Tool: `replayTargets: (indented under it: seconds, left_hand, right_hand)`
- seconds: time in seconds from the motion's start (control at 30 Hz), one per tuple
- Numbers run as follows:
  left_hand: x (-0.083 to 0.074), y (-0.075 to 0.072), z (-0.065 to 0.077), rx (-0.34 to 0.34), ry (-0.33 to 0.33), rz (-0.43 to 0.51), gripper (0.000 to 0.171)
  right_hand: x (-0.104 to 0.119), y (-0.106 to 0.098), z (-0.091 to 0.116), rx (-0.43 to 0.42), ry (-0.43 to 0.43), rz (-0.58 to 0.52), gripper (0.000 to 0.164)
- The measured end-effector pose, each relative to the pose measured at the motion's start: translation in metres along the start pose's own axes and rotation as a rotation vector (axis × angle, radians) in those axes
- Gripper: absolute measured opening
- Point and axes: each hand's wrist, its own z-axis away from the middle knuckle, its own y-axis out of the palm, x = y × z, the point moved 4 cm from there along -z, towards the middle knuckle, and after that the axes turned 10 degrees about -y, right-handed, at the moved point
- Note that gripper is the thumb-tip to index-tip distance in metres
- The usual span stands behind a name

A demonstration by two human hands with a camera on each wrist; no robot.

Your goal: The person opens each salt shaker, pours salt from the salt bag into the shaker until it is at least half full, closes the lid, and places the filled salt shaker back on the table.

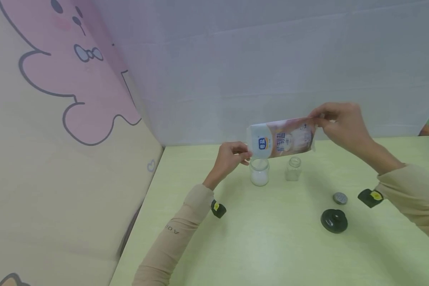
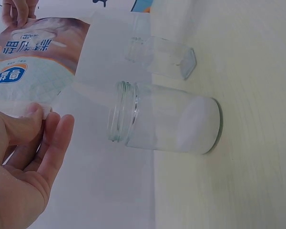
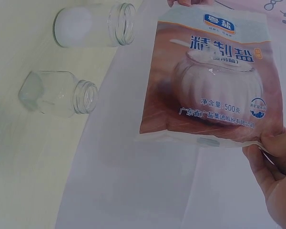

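Observation:
A salt bag (image 1: 284, 139), printed brown and pale blue, is held up sideways between both hands. My left hand (image 1: 232, 157) pinches a corner of its pale blue end, while my right hand (image 1: 343, 121) pinches the brown end a little higher. Just below the left end stands a round glass jar (image 1: 259, 174), uncovered, with white salt (image 2: 198, 124) in its lower part. To its right is a smaller square glass jar (image 1: 293, 171), also uncovered; the left wrist view shows it as clear glass (image 2: 167, 57). The bag's opening cannot be made out.
On the pale yellow table (image 1: 257, 246), a perforated metal cap (image 1: 340, 198) and a black knobbed lid (image 1: 334, 221) lie at the right. A white cloth wall (image 1: 214, 87) rises behind the table, and a cartoon-printed panel (image 1: 93, 190) borders the left.

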Motion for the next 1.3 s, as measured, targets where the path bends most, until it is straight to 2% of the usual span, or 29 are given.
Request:
replayTargets:
  seconds: [0.8,1.3]
  left_hand:
    - [0.0002,0.0006,0.0003,0.006,-0.001,0.001,0.007]
    - [-0.0013,-0.0001,0.0009,0.003,0.012,0.005,0.006]
  right_hand:
    - [0.0005,-0.0007,0.0015,-0.008,0.023,-0.011,0.018]
    - [0.0023,-0.0018,0.0005,-0.015,0.004,-0.012,0.018]
